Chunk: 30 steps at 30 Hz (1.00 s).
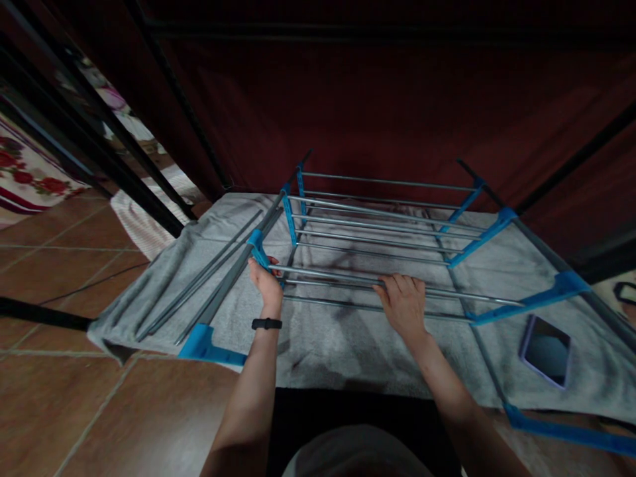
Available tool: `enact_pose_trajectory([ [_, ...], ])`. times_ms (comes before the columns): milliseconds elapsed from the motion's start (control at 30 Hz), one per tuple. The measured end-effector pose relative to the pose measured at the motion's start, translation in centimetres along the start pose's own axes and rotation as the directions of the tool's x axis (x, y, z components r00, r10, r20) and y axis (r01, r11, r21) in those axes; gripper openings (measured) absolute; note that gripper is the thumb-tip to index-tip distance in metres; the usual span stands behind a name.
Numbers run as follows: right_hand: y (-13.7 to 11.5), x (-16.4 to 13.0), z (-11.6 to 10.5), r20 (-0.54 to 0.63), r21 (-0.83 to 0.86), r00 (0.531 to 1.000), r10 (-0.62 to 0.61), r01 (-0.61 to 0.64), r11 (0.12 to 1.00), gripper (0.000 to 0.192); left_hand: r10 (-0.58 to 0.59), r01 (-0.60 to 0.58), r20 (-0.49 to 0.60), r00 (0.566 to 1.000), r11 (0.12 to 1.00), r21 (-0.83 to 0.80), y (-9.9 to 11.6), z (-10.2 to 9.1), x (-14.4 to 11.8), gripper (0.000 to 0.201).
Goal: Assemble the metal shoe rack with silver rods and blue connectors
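Note:
A rack frame of thin metal rods and blue plastic brackets lies across a grey blanket (328, 358). My left hand (267, 283), with a black band on its wrist, is closed around a blue bracket (257, 246) at the left side, where the front metal rod (332, 273) meets it. My right hand (403, 299) is closed over that same rod near its middle; the palm side is hidden. The rod's right end lies close to another blue bracket (529, 301); I cannot tell whether it is seated. More rods (372, 233) span the brackets behind.
Several loose grey tubes (203, 275) lie on the blanket at left. A phone (546, 350) rests at right. Blue end brackets (199, 341) jut out at the front left and front right. A dark red curtain (372, 112) hangs behind, with black poles (94, 132) at left.

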State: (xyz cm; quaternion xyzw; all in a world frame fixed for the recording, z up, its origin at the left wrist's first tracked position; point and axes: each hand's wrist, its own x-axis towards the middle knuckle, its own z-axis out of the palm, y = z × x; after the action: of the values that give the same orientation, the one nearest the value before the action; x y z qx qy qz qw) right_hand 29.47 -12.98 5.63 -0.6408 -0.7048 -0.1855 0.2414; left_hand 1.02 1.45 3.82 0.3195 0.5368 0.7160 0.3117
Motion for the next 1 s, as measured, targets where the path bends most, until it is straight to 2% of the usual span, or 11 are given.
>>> enact_pose_trajectory([
  [500,0.2,0.6,-0.4,0.11,-0.104,0.993,-0.041,0.053,0.993,0.029,0.019,-0.019,-0.009,1.0,1.0,-0.008,0.0,0.0,-0.1,0.06],
  [1000,0.5,1.1,-1.0,0.187,-0.113,0.979,-0.079,0.101,0.988,0.027,0.03,-0.03,-0.001,1.0,1.0,0.001,-0.2,0.0,0.0,0.059],
])
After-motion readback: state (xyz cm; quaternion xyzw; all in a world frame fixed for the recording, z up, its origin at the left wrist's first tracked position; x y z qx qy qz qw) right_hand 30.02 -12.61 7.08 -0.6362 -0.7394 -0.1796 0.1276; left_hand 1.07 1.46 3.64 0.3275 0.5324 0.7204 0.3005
